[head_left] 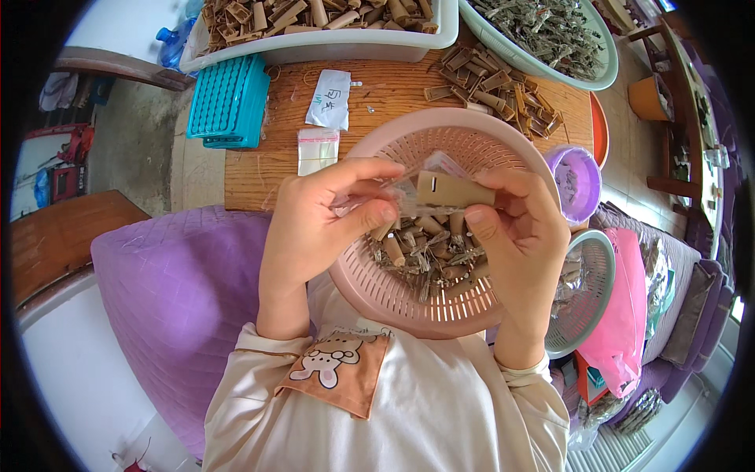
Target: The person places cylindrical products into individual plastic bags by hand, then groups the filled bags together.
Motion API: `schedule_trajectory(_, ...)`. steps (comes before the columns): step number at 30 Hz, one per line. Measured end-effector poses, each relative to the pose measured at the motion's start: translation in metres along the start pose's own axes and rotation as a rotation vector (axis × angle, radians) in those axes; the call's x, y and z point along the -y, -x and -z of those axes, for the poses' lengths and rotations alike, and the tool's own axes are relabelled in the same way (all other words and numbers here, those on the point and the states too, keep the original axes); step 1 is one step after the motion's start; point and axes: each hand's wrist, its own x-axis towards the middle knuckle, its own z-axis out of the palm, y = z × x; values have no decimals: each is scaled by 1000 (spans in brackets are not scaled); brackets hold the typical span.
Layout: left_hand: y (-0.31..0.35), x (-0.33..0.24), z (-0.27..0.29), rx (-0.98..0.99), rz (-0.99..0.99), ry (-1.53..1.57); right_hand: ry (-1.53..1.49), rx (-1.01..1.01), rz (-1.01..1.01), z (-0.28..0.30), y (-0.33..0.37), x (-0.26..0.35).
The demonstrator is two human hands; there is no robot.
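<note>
Over a pink perforated basket [370,295], my right hand [525,228] grips a tan tapered plastic piece [450,191] with a small slot in it, thumb below and fingers behind. My left hand [311,220] pinches a small clear plastic bag [403,198]. The bag's mouth meets the left end of the tan piece; how far the piece sits inside cannot be made out. More tan pieces and thin grey metal parts [425,263] lie loose in the basket beneath both hands.
Tan pieces fill a white tub [314,47] and form a pile [503,86] on the wooden table [287,86]. A green basket of metal parts [602,67], teal crates [228,102], a stack of clear bags [318,149], a purple container [574,185] and a green basket [602,275] stand around.
</note>
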Motion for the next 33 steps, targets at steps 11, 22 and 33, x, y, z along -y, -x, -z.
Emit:
schedule_trajectory(11, 1, 2, -27, 59, -127, -79, 302, 154, 34, 5, -2, 5)
schedule_trajectory(22, -3, 8, -38, -25, -45, 359, 470, 281, 481, 17, -7, -15)
schedule_trajectory(33, -2, 11, -47, -118, -232, 435, 154, 130, 77, -3, 6, -19)
